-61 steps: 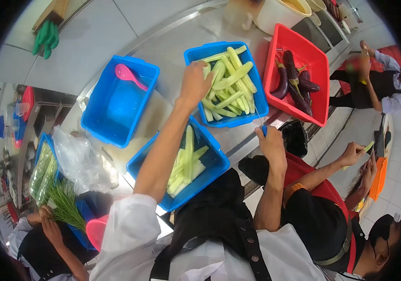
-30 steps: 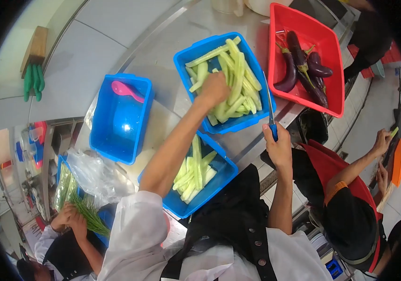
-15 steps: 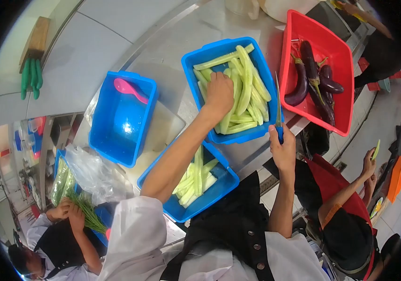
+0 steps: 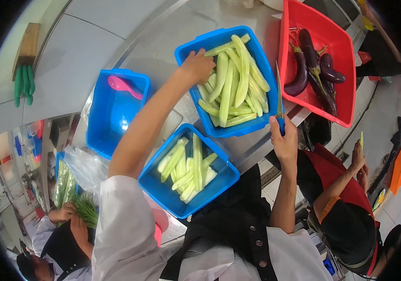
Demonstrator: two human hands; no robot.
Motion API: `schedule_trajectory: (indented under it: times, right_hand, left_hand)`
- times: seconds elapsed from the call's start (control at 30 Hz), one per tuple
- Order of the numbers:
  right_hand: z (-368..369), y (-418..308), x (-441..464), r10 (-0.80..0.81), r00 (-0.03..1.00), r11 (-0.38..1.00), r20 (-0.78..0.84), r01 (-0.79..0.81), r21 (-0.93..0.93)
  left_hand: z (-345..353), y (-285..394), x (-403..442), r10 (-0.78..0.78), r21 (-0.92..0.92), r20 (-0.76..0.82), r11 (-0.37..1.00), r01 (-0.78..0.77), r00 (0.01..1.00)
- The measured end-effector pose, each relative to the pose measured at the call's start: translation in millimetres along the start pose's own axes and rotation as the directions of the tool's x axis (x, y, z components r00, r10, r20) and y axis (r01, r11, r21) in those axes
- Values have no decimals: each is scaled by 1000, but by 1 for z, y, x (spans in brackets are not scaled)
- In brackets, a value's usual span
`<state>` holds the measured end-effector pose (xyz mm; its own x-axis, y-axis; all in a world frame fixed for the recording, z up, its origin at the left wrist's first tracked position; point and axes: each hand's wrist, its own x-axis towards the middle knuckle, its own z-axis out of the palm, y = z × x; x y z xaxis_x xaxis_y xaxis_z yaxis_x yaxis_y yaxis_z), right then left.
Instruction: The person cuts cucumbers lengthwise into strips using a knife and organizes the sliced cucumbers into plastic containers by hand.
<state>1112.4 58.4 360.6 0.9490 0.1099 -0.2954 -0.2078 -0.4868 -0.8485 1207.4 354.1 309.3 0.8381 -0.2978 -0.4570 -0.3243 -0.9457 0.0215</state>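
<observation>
My left hand (image 4: 197, 68) reaches into the far blue basin (image 4: 261, 122), at its upper left side. Its fingers curl down over the end of a long cucumber strip; what they grip, if anything, is hidden. Pale green peeled cucumber strips (image 4: 241, 77) fill that basin. My right hand (image 4: 284, 143) is closed around the blue handle of a knife (image 4: 279, 96), its blade pointing away from me along the basin's right side. Closer to me, a second blue basin (image 4: 156, 195) holds more cucumber strips (image 4: 195, 164).
A red basin (image 4: 345, 51) of eggplants (image 4: 309, 56) stands at the right. An additional blue basin (image 4: 98, 133) at left contains a pink spoon (image 4: 124, 86). Plastic bags (image 4: 85, 166) lie nearby. One person handles green stalks (image 4: 86, 208) at lower left; another works at right.
My left hand has moved left across the far basin, from the middle of the strips to its upper left side. The near basin's strips are more exposed. My right hand still holds the knife.
</observation>
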Motion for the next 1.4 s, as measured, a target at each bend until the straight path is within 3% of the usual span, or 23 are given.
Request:
schedule_trajectory:
  times: [0.17, 0.33, 0.4, 0.43, 0.47, 0.53, 0.6, 0.67, 0.77, 0.8, 0.87, 0.9, 0.93, 1.0, 1.03, 1.1, 1.13, 1.2, 1.27, 1.33, 1.37, 1.4]
  right_hand:
    - [-8, 9, -12, -51, 998, 999, -24, 51, -11]
    - [-16, 19, -19, -17, 998, 1000, -62, 18, 14]
    - [-16, 26, -17, -20, 998, 999, -63, 22, 31]
    - [-15, 24, -17, -5, 998, 999, -61, 7, 34]
    - [-14, 24, -18, -5, 998, 999, -55, 7, 36]
    - [-12, 24, -15, 15, 999, 1000, -48, -13, 27]
    - [-10, 18, -16, 19, 999, 999, -27, -18, 38]
    - [-9, 9, -18, 24, 1000, 999, -10, -24, 45]
    - [-8, 1, -24, -9, 1000, 999, 0, 9, 52]
    - [-5, 3, -23, -27, 1000, 996, -3, 27, 81]
    - [0, 2, -28, -57, 998, 992, 3, 57, 115]
    - [3, -2, -29, -62, 998, 993, 12, 61, 105]
    - [4, -5, -29, -67, 998, 994, 19, 65, 93]
    - [6, -11, -38, -79, 997, 990, 23, 76, 119]
    - [5, -12, -42, -72, 997, 987, 23, 68, 147]
    - [1, -3, -49, -57, 998, 991, 21, 55, 119]
    - [0, 3, -53, -44, 998, 994, 33, 40, 98]
    - [-1, 11, -60, -68, 998, 994, 15, 67, 90]
    - [-3, 13, -68, 35, 998, 979, 60, -46, 197]
    - [-3, 15, -72, 28, 998, 979, 57, -39, 202]
    - [-4, 15, -74, 22, 998, 979, 53, -32, 202]
    - [-6, 15, -75, 19, 999, 978, 46, -29, 205]
  left_hand:
    - [-10, -7, 0, 71, 12, 153, 997, -74, 986]
    - [-13, 3, -25, 165, -145, 22, 976, -160, 986]
    - [8, 13, -33, 28, -421, 9, 907, -22, 1000]
    - [15, 17, -36, 12, -396, -169, 915, -79, 986]
    - [19, 17, -35, 7, -397, -165, 915, -73, 986]
    - [13, 13, -30, -81, -629, -68, 777, 21, 994]
    - [18, 8, -31, -95, -633, -160, 774, -29, 983]
    - [14, 6, -35, -177, -744, -261, 663, -81, 949]
    - [-27, -1, -57, -265, -778, -281, 625, -58, 922]
    - [-27, -1, -58, -270, -776, -288, 627, -59, 919]
    - [-14, -3, -51, -161, -520, -440, 848, -104, 884]
    - [8, -5, -41, -119, -341, -384, 940, -20, 916]
    - [22, 5, -40, -129, -336, -396, 942, -13, 909]
    - [33, 33, -46, -139, -34, -464, 990, 140, 875]
    - [28, 34, -43, -134, -35, -473, 990, 134, 871]
    - [20, 38, -39, -286, -288, -232, 933, 215, 930]
    - [17, 40, -39, -280, -292, -232, 934, 208, 932]
    - [13, 36, -34, -328, -570, -126, 796, 202, 936]
    - [23, 40, -34, -334, -623, -205, 769, 140, 920]
    - [33, 45, -36, -483, -954, -70, 289, 84, 873]
    - [37, 44, -37, -481, -953, -74, 293, 81, 873]
    - [35, 42, -41, -535, -903, -206, 426, 51, 819]
